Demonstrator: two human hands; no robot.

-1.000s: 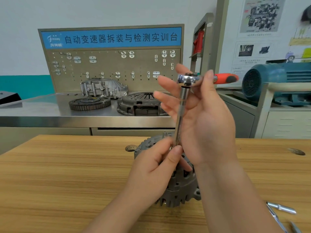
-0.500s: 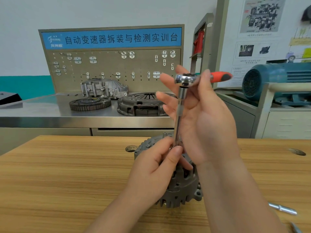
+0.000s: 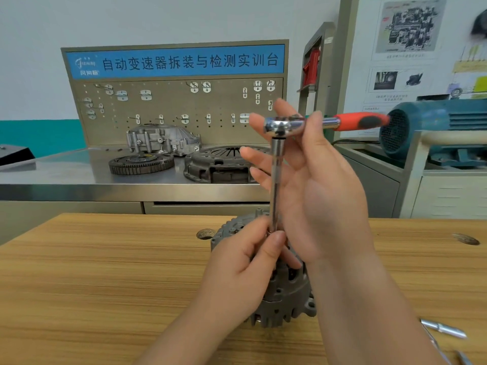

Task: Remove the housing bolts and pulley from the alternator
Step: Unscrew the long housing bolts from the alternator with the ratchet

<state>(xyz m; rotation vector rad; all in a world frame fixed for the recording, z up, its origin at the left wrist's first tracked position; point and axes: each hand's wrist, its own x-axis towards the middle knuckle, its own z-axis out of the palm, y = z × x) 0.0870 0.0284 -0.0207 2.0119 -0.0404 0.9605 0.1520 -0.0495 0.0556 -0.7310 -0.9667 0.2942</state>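
A grey alternator (image 3: 284,299) stands on the wooden table (image 3: 105,272), partly hidden by both hands. A chrome extension bar (image 3: 276,180) rises upright from its top to a ratchet (image 3: 279,126) with an orange and black handle pointing right. My left hand (image 3: 245,272) pinches the bar's lower end just above the alternator; the socket and bolt beneath it are hidden. My right hand (image 3: 324,196) is raised behind the bar, thumb and fingers holding the ratchet's head, the other fingers spread out straight. The pulley is not visible.
Loose chrome tool pieces (image 3: 442,330) lie on the table at the lower right. Behind it, a steel bench (image 3: 66,175) carries a flywheel (image 3: 141,163), a clutch cover (image 3: 218,164) and a cast housing (image 3: 163,139). A blue motor (image 3: 434,127) sits at the right.
The ratchet's handle has swung a little, so more of it shows to the right. Both hands keep their hold and the alternator has not moved.
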